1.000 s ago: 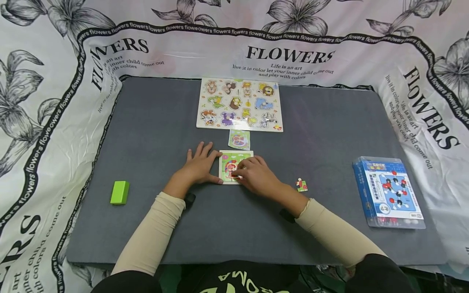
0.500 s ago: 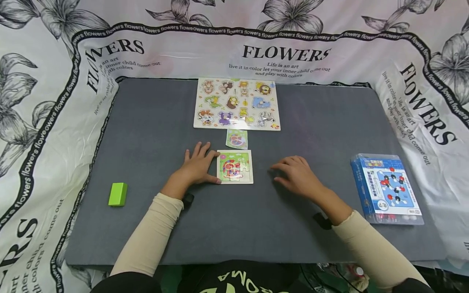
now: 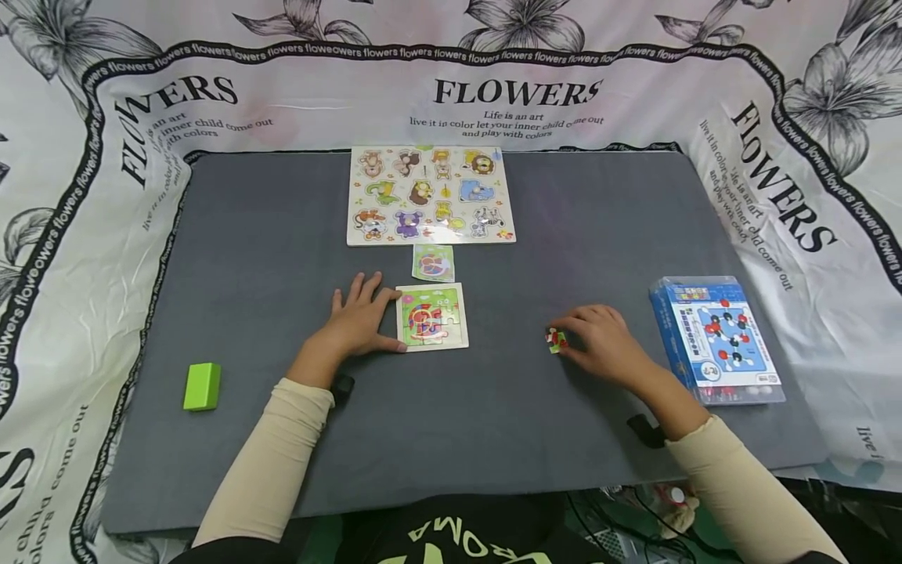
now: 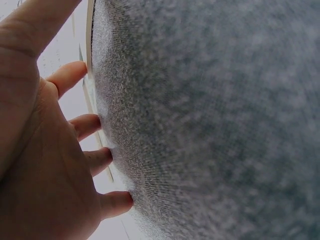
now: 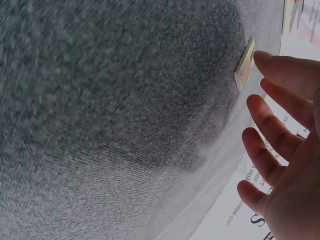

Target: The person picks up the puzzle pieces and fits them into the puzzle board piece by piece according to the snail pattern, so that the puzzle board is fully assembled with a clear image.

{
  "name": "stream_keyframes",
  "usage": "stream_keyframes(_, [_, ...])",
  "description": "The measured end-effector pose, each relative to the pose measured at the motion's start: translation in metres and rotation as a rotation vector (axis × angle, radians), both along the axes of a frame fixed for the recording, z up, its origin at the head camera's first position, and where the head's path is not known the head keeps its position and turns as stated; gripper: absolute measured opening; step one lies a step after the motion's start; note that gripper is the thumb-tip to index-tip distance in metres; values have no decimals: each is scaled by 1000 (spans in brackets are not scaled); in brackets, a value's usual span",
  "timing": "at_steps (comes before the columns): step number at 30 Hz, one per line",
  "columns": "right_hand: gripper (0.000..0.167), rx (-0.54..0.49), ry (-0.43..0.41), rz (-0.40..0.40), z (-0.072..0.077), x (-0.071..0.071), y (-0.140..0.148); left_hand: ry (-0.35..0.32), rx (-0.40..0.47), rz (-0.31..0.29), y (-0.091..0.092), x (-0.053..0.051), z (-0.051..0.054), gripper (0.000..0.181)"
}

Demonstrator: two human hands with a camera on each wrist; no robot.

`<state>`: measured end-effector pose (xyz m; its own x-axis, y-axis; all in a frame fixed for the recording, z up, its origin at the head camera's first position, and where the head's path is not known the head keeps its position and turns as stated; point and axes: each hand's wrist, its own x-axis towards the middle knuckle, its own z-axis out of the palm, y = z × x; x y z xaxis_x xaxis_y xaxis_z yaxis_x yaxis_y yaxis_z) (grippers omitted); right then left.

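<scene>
My left hand (image 3: 354, 325) lies at the left side of a small jigsaw puzzle (image 3: 433, 316) in a pale frame, fingers spread. Its thumb and forefinger touch the frame's left corners. Red and green pieces fill most of the puzzle; the right part looks plainer. Further right, my right hand (image 3: 599, 345) has thumb and forefinger at either side of a loose puzzle piece (image 3: 556, 340), red and green, and pinches it low at the table. In the right wrist view the piece (image 5: 244, 66) shows by the thumb tip, the other fingers loosely bent.
A matching picture card (image 3: 433, 263) lies beyond the puzzle, touching or nearly touching a large animal puzzle board (image 3: 431, 196). A green block (image 3: 202, 386) stands at left. A blue boxed molecule set (image 3: 719, 341) is at right. The grey table (image 3: 282, 211) meets a flower-print cloth (image 3: 338, 98).
My right hand has left the framed puzzle, moved right and come to the loose piece. The left hand stays at the frame. The head view has shifted slightly.
</scene>
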<state>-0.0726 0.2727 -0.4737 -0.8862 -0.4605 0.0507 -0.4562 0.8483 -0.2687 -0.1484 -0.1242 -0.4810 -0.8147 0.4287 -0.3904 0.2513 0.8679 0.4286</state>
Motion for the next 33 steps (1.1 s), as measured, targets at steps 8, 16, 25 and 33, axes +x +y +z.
stream_keyframes(8, [35,11,-14,31,-1,-2,1,0,-1,1,0,1,4,93])
stream_keyframes(16, [36,33,-28,31,-2,-3,0,12,15,-3,0,1,4,93])
stream_keyframes(25, [36,8,-10,83,-1,-12,-19,7,2,4,-4,1,4,93])
stream_keyframes(33, [35,-20,10,166,-1,-25,-58,17,3,-2,0,0,2,92])
